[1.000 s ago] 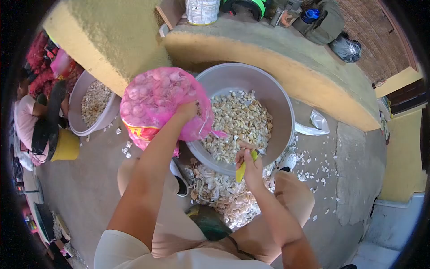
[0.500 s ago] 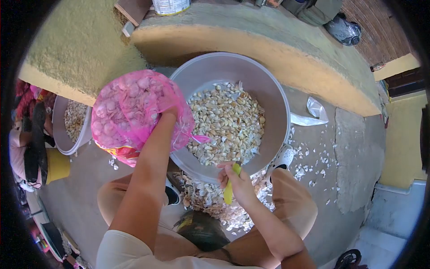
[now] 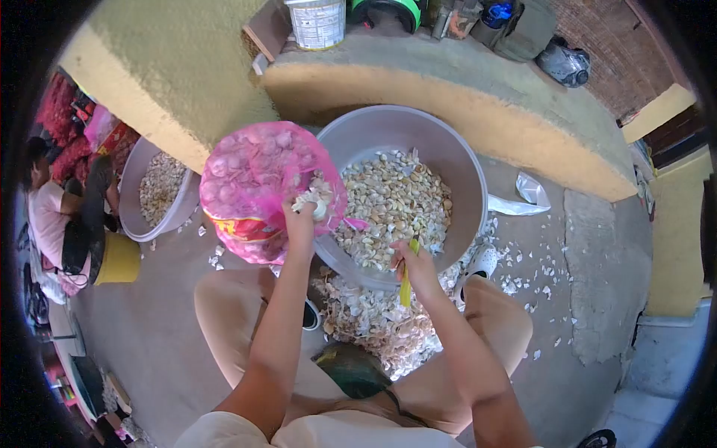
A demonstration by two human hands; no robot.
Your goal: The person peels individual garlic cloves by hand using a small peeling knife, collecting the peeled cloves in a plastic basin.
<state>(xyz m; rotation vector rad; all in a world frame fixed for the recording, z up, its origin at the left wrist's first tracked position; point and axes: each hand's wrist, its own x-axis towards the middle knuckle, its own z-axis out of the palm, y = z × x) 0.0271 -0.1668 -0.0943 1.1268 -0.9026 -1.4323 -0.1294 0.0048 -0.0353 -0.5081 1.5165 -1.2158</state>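
My left hand (image 3: 300, 216) is closed around a whitish garlic bulb (image 3: 317, 200), at the mouth of a pink mesh bag (image 3: 258, 168) packed with garlic. My right hand (image 3: 420, 270) grips a knife (image 3: 405, 290) by its yellow-green handle, just over the near rim of a large grey tub (image 3: 478, 175); its blade can hardly be made out. Loose garlic cloves (image 3: 392, 198) cover the bottom of that tub. A pink end of the bag hangs over the tub's left rim.
Garlic skins (image 3: 381, 321) lie heaped between my feet. At left, another person (image 3: 56, 216) sits near a second tub (image 3: 133, 205) of garlic and a yellow bucket (image 3: 119, 257). A raised ledge (image 3: 448, 89) behind carries a white pail (image 3: 317, 26) and bags.
My left hand has come out of the pink bag and now shows a garlic bulb. My right hand still holds the knife near the tub's rim. The view has shifted.
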